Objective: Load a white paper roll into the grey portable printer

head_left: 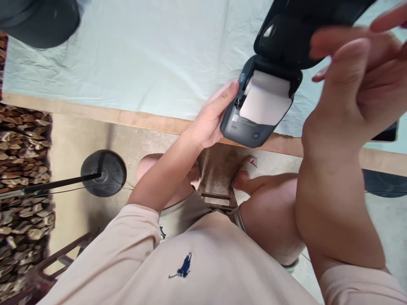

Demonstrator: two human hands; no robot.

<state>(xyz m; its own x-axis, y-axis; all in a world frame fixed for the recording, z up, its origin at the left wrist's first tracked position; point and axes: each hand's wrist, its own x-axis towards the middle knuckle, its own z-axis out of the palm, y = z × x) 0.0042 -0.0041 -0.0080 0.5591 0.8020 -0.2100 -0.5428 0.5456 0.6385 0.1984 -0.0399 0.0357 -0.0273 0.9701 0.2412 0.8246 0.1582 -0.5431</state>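
Note:
A small dark portable printer is tilted at the table's front edge, its black lid swung up. A roll of white paper sits in its bay, the loose end lying over the front by the power button. My left hand grips the printer's left side, thumb on the rim. Above and to the right, my right hand is raised in front of the lid, fingers apart and partly blurred. I see nothing held in it. Whether a fingertip touches the lid I cannot tell.
A pale green cloth covers the wooden-edged table. A dark rounded object stands at the far left. Behind my right wrist, a dark flat device shows partly. Below are a round black stand base, a thin cable and stacked firewood.

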